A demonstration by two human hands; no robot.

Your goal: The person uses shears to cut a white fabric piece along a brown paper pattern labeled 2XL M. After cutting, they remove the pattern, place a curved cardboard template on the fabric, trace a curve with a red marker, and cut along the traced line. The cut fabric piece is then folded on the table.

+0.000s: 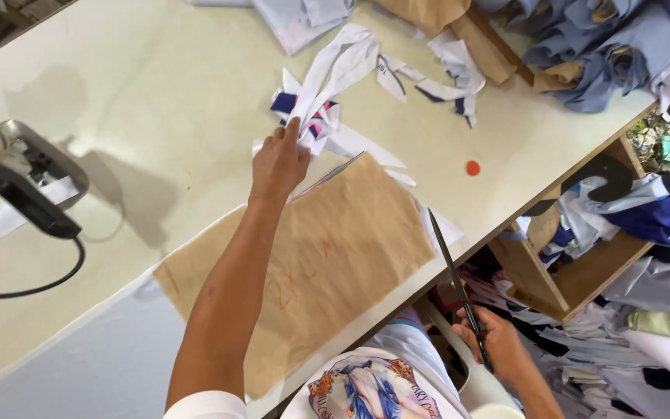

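1. Head view: left hand point(279, 161) grip pinches white fabric scraps point(327, 74) on the tabletop point(141, 93); brown paper pattern point(312, 256) lies just below it, orange disc point(472, 167) off to the right.
2. Wooden box point(575, 271) beyond the tabletop edge holds crumpled cloth.
3. Left arm stretched forward; right hand point(498, 345), low by the lap, grip clenched on scissors point(455, 283), blades pointing up.
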